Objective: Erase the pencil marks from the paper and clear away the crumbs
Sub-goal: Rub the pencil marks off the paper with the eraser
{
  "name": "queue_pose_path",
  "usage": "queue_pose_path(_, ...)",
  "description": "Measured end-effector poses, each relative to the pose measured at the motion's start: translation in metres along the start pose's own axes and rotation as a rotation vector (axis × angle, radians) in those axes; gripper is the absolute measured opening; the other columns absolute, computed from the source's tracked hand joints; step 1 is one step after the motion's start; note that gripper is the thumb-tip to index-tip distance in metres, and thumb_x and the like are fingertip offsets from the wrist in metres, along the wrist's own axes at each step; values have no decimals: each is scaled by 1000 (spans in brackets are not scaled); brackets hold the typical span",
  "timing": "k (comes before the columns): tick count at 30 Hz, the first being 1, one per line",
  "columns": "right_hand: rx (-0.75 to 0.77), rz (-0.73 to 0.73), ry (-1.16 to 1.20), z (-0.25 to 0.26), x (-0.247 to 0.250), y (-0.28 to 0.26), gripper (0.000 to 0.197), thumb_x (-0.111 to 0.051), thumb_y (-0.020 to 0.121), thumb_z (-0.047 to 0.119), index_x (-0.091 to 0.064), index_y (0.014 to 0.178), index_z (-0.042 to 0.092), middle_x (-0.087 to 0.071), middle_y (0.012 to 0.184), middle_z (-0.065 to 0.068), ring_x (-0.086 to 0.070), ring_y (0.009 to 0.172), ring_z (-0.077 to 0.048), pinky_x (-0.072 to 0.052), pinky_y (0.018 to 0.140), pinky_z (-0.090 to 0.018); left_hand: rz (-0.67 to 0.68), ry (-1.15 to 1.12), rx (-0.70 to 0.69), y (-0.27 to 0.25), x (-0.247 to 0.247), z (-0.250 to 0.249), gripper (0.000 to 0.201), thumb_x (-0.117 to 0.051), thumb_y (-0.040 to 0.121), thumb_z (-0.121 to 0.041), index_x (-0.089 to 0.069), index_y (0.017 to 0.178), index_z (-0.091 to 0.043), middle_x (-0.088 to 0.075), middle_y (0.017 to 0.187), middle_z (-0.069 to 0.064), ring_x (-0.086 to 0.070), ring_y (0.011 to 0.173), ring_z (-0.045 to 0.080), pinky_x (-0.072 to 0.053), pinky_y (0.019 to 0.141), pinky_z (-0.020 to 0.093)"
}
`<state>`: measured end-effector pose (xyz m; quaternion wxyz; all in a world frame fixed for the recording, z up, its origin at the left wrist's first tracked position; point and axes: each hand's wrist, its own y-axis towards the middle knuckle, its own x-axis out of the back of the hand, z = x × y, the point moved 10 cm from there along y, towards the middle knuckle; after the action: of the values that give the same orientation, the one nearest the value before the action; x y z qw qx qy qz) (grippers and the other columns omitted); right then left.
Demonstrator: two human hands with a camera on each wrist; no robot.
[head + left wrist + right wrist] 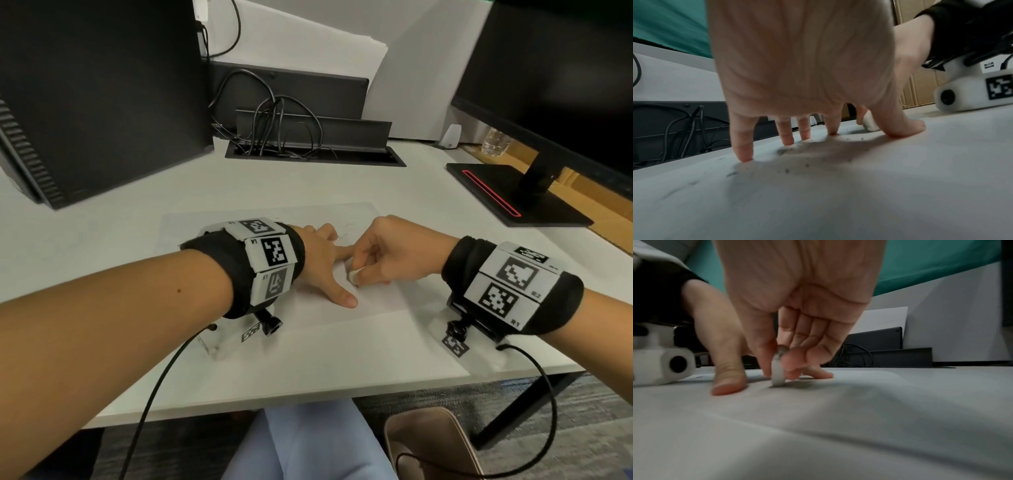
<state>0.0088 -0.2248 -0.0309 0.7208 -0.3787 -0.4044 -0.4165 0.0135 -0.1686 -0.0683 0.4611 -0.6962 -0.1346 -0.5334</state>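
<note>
Rubbing is under way, and I judge the job somewhere in its middle. The paper (342, 219) lies flat on the desk (308, 185), toward its near edge and roughly midway between the left and right sides. The person's left hand (320, 255) is spread on the sheet, fingers (744, 146) straight and fanned with their tips and the thumb pressing down, holding nothing, only pinning the page. The right hand (387, 250) has its fingertips curled into a pinch round a small white eraser (778, 375), whose lower end touches the paper just beside the left thumb.

Done so far, as it looks: grey eraser crumbs (807, 164) and smudges lie scattered on the sheet under and around the left palm, so a fair amount of rubbing has gone on. Left to do: faint pencil marks (346, 229) show near the paper's far edge, beyond both hands, and none of the crumbs have been swept off. How much lead remains under the hands I cannot tell.
</note>
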Motion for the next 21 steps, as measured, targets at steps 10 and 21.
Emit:
queue_pose_path(10,-33,-60,-44,-6,10,2,9,-69,80,18,-75,83,12,-72,72,-8,-53,49,3,-42,56,-7,11,18,8,-3,0,-1,91,-49,79,-70,4,147,-42,2,156,0,-10,142,27,-21,111,47)
queue_pose_path(21,-34,1,-9,-8,4,-4,9,-69,78,15,-74,77,8,-69,67,-13,-51,45,-2,-41,54,-9,31,19,10,-3,-3,-1,95,-48,79,-71,9,148,-38,9,156,-4,-7,144,26,-20,113,48)
